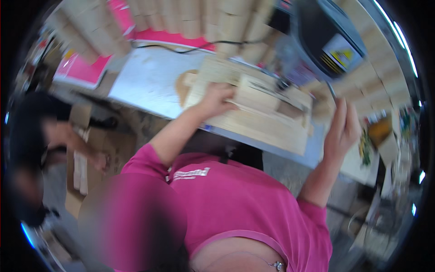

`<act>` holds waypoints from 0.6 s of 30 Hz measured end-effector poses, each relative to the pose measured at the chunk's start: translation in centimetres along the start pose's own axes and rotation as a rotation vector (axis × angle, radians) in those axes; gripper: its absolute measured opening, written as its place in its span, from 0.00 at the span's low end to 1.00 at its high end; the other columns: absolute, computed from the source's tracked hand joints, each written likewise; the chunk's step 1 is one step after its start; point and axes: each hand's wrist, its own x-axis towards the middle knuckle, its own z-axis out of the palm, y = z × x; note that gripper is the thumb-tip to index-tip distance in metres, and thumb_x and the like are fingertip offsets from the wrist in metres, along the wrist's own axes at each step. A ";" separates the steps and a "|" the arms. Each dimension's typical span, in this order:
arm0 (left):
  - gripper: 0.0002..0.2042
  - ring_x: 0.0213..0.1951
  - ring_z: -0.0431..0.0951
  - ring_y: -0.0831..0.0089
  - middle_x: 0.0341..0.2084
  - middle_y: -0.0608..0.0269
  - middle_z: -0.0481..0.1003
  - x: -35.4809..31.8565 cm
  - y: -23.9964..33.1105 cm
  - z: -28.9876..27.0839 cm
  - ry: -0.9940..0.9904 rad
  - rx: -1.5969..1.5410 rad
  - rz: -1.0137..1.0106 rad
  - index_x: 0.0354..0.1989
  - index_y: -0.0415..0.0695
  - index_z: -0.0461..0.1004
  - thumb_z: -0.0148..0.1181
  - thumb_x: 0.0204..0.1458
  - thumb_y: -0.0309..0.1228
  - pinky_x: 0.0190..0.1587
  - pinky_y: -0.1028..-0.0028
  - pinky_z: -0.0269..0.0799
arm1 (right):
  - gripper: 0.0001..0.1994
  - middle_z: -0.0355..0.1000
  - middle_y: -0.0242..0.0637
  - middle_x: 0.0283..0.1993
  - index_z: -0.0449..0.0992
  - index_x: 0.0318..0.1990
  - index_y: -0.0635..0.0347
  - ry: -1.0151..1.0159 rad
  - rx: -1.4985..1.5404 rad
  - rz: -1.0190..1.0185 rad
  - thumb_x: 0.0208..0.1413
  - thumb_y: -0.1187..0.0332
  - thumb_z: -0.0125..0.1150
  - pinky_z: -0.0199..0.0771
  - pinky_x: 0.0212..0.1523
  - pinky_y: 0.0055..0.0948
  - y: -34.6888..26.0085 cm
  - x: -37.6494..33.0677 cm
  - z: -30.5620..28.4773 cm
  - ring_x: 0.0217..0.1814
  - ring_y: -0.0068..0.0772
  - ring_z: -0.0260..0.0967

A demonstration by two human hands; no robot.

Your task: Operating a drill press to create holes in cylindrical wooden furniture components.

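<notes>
My left hand (pixel 218 99) rests at the left end of a pale wooden box-like piece (pixel 257 93), its fingers bent around the edge. This piece lies on a wide light wooden board (pixel 267 128) on the table. A dark slot or strip runs along its back. Off to the right, my right hand (pixel 343 126) is raised with its fingers closed around a thin grey stick-like tool (pixel 331 89). The tool points up toward a grey-blue bucket (pixel 360 43); motion blur hides what kind it is.
Stacked pale wooden pieces (pixel 233 27) line the table's back, with a black cable (pixel 190 48) before them. A white sheet (pixel 145 84) and a pink-and-white package (pixel 84 70) lie to the left. At far left another person's hand (pixel 100 162) reaches over a cardboard box (pixel 115 143).
</notes>
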 end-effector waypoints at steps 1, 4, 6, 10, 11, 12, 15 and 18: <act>0.20 0.35 0.70 0.66 0.24 0.68 0.68 0.6 0.4 0.2 -0.021 0.047 0.027 0.34 0.51 0.73 0.67 0.29 0.41 0.40 0.63 0.56 | 0.09 0.61 0.32 0.17 0.75 0.33 0.66 0.017 0.015 0.017 0.56 0.73 0.47 0.55 0.21 0.23 0.5 -1.3 0.1 0.19 0.22 0.56; 0.23 0.36 0.69 0.65 0.26 0.67 0.68 0.6 1.2 0.6 -0.023 -0.003 0.016 0.39 0.51 0.72 0.66 0.32 0.43 0.41 0.63 0.55 | 0.10 0.62 0.33 0.20 0.73 0.37 0.70 -0.010 0.011 0.062 0.57 0.74 0.45 0.57 0.22 0.22 2.5 -4.6 0.9 0.20 0.21 0.57; 0.25 0.37 0.69 0.65 0.27 0.66 0.68 0.1 2.0 0.2 -0.029 0.015 -0.003 0.43 0.50 0.72 0.66 0.34 0.43 0.42 0.64 0.55 | 0.10 0.62 0.34 0.20 0.73 0.37 0.70 -0.003 0.110 0.060 0.57 0.74 0.44 0.57 0.23 0.22 3.5 -6.3 2.3 0.21 0.22 0.58; 0.27 0.36 0.69 0.67 0.26 0.68 0.68 -0.2 2.0 0.5 -0.023 -0.011 -0.019 0.47 0.53 0.70 0.66 0.33 0.42 0.43 0.64 0.54 | 0.10 0.64 0.39 0.23 0.71 0.38 0.71 0.068 0.168 -0.078 0.57 0.75 0.44 0.59 0.25 0.24 5.9 -7.1 5.9 0.23 0.27 0.60; 0.27 0.35 0.70 0.67 0.25 0.68 0.68 -0.1 2.0 0.5 -0.024 -0.015 -0.025 0.47 0.53 0.70 0.66 0.33 0.42 0.43 0.64 0.54 | 0.09 0.65 0.40 0.25 0.72 0.37 0.71 0.087 0.169 -0.071 0.56 0.75 0.45 0.60 0.25 0.25 6.1 -7.2 6.1 0.24 0.30 0.61; 0.27 0.35 0.70 0.68 0.25 0.69 0.68 0.0 1.9 0.5 -0.028 -0.024 -0.028 0.47 0.53 0.70 0.66 0.33 0.42 0.43 0.64 0.54 | 0.09 0.65 0.40 0.25 0.72 0.37 0.71 0.090 0.153 -0.064 0.56 0.75 0.45 0.60 0.25 0.25 6.3 -7.1 6.4 0.24 0.30 0.61; 0.27 0.34 0.70 0.68 0.24 0.70 0.68 0.2 1.5 0.6 0.012 0.000 0.011 0.47 0.53 0.70 0.67 0.33 0.42 0.42 0.64 0.54 | 0.08 0.65 0.41 0.24 0.71 0.36 0.70 0.119 0.107 -0.113 0.56 0.76 0.45 0.60 0.25 0.26 6.6 -6.8 5.8 0.24 0.31 0.61; 0.25 0.35 0.70 0.68 0.25 0.69 0.69 0.7 1.9 0.1 -0.024 0.019 -0.060 0.44 0.54 0.72 0.67 0.31 0.40 0.42 0.64 0.54 | 0.07 0.62 0.37 0.20 0.72 0.31 0.68 0.103 0.116 -0.183 0.55 0.76 0.46 0.57 0.21 0.25 5.8 -5.0 3.7 0.22 0.28 0.59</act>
